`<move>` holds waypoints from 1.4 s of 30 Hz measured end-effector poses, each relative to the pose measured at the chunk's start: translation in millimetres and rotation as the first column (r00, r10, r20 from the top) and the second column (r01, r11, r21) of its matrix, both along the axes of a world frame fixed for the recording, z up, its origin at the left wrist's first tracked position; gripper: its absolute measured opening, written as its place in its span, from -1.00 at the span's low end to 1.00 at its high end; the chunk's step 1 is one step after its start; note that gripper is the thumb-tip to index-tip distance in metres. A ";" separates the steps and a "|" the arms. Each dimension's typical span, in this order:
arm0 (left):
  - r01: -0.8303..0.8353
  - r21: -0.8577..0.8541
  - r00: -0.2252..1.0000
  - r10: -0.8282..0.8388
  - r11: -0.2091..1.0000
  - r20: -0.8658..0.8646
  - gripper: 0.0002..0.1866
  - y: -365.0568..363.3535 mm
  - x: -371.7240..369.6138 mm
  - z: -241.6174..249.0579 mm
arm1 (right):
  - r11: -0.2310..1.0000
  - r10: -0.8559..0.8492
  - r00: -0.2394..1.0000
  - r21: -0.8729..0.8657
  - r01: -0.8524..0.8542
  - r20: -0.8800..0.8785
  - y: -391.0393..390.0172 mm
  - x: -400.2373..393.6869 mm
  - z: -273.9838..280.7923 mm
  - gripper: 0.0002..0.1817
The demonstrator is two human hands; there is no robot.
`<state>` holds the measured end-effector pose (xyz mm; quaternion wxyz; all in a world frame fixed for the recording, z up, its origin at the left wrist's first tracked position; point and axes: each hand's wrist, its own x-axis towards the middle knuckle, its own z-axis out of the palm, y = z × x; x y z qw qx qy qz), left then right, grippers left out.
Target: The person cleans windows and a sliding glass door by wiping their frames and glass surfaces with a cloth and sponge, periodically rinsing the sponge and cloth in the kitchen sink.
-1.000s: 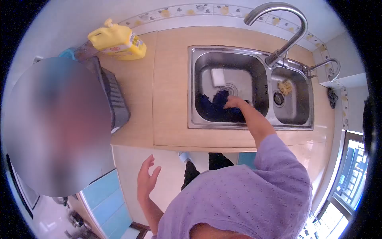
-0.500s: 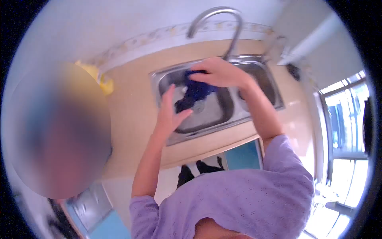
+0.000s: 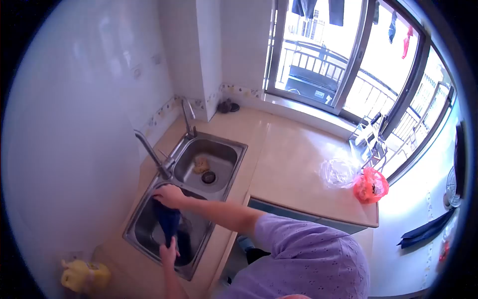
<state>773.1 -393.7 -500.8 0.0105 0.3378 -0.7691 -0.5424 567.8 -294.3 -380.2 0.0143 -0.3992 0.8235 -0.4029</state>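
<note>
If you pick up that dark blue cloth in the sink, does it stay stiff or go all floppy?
Probably floppy: the dark blue cloth hangs in a long sagging strip between the right hand and the left hand. It may be wet, so heavier and drippy, since it is held over the sink.

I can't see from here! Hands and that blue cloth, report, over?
Right hand grips blue cloth at top, left hand at bottom. Cloth stretched over the big sink basin. Tap close behind, nothing blocking.

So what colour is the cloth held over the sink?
Dark navy blue cloth, seen best in the head view.
</note>
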 end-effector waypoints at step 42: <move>-0.236 0.581 0.686 0.557 0.779 -0.468 -0.52 19.1 16.0 59.4 | 0.951 0.309 0.902 -0.084 -0.298 0.302 92.7 4.0 16.3 -0.51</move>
